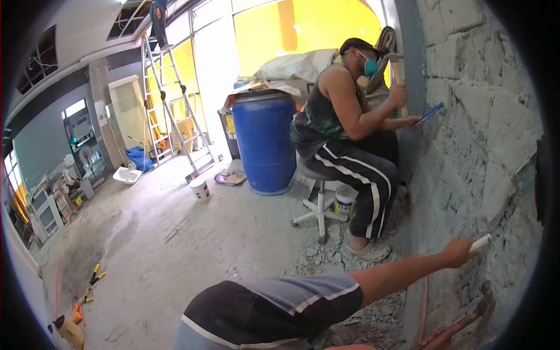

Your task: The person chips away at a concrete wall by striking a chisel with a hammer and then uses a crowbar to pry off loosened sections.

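White-handled tool (482, 241): wrapped tight in the grip of the left hand (458, 252), tip set against the rough grey wall (466, 146), low at the right of the head view. Right hand (448, 336) only half seen at the bottom edge, near the wall's foot, so cannot tell whether spread or closed. Likely to skid off the crumbling plaster and skin the knuckles if pressed at a slant; also at risk from chips thrown by the co-worker (344, 116) hammering a blue chisel (430, 112) into the same wall, and from loose rubble (326, 256) underfoot.
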{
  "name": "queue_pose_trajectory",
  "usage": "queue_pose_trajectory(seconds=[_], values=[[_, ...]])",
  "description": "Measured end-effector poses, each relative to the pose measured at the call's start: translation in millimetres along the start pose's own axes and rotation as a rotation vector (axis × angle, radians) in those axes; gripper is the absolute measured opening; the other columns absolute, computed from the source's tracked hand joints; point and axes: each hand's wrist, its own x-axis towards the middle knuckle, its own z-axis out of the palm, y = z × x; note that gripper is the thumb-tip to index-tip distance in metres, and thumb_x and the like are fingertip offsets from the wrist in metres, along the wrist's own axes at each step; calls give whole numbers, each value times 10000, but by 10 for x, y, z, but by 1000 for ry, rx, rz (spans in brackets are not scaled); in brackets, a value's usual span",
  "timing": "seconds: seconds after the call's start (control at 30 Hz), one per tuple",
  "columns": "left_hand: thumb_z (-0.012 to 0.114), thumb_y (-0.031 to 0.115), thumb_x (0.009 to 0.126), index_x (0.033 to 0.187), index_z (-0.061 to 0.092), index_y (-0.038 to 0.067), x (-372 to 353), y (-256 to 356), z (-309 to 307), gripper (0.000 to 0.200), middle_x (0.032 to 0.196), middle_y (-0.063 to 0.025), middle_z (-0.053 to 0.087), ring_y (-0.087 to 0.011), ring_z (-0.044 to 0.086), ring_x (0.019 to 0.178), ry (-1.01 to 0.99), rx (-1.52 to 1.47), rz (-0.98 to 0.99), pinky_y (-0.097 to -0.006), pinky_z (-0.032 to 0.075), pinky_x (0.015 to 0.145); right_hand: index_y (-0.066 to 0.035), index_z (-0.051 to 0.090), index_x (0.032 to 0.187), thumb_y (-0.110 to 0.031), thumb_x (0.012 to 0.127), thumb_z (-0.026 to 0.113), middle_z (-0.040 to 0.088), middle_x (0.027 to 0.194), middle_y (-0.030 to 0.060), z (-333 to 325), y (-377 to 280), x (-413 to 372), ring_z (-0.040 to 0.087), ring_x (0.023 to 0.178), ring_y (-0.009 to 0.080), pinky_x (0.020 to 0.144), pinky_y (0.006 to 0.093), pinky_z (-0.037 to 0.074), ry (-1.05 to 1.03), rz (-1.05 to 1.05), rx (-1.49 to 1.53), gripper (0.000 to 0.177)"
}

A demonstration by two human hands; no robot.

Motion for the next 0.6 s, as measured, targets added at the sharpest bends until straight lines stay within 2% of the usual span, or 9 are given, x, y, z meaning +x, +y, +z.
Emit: queue_pose_trajectory(seconds=[0.13,0.17,0.23,0.27,0.33,0.4,0.5,0.57,0.6], values=[[541,359,939,1104,576,15,136,-96,426,383,952,-163,645,-324,599,924,95,-70,-128,-458,463,804,-81,474,794,-587,958,389,438,568,-3,-249,224,139,427,437,99,393,264,360,-87,-71,21,538],[544,340,936,1028,615,10,219,-275,574,349,1006,-171,638,-300,578,990,105,89,-125,-446,450,832,-78,481,796,-579,961,390,447,574,-2,-327,279,154,434,442,99,397,265,364,-96,-79,24,536],[581,423,904,867,661,18,182,-231,256,415,774,-145,658,-273,618,710,-128,155,-132,-430,483,711,-72,495,799,-565,968,393,465,586,-1,-428,275,88,447,450,98,404,267,372,-84,-94,33,532],[579,522,883,948,658,48,168,-207,77,485,663,-105,646,-265,610,580,-54,206,-27,-427,483,613,-69,502,800,-558,971,395,474,592,-1,-423,229,33,454,455,98,408,269,376,-97,-121,37,529],[532,615,868,1105,585,80,343,-271,-54,588,686,-87,661,-268,642,577,-14,347,150,-412,478,528,-72,475,733,-552,974,391,453,542,-7,-343,61,-31,435,419,81,387,248,337,-131,-225,23,543],[523,614,869,1032,576,84,465,-427,-157,558,677,-118,656,-294,637,563,62,509,364,-412,482,512,-79,442,665,-552,975,386,424,486,-14,-263,-3,21,408,380,66,363,226,295,-170,-287,22,569],[551,558,881,1019,570,80,547,-534,-161,498,628,-140,638,-338,633,543,119,530,474,-436,489,504,-84,436,625,-545,977,390,399,459,-14,-205,-47,1,402,367,82,367,238,316,-126,-260,9,582],[546,553,886,974,573,65,407,-429,-75,497,634,-163,635,-370,630,562,91,520,438,-453,491,515,-92,434,621,-567,966,396,413,468,-13,-160,-22,-12,403,370,81,365,235,314,-139,-194,102,588],[534,543,896,957,576,55,279,-336,48,493,656,-179,638,-386,633,594,151,384,297,-472,491,540,-92,434,621,-567,966,396,413,468,-13,-131,-46,-53,403,370,81,365,235,314,-131,-193,94,588]])
